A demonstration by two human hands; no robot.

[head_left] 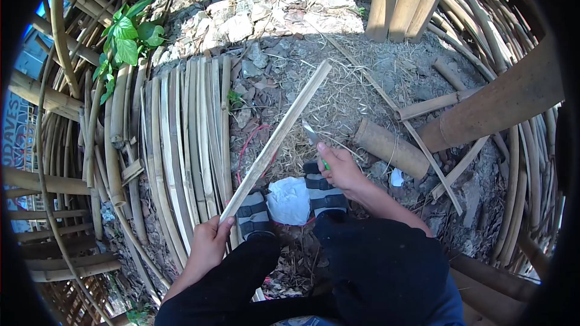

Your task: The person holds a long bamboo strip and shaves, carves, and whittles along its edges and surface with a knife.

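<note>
My left hand (210, 242) is closed round the lower end of a long split bamboo strip (279, 136), which slants up and to the right in front of me. My right hand (339, 169) grips a small knife (311, 133) by its green handle, the blade pointing up and left. The blade is near the right side of the strip, with a gap between them. Pale shavings (323, 108) lie on the ground beyond the knife. Between my two sandalled feet sits a crumpled white sheet or bag (289, 201).
Many split strips (187, 139) lie side by side at the left. A thick bamboo piece (391, 148), crossed thin strips and a large slanting pole (498, 105) are at the right. A leafy plant (125, 39) grows at upper left; poles (402, 0) stand at the top.
</note>
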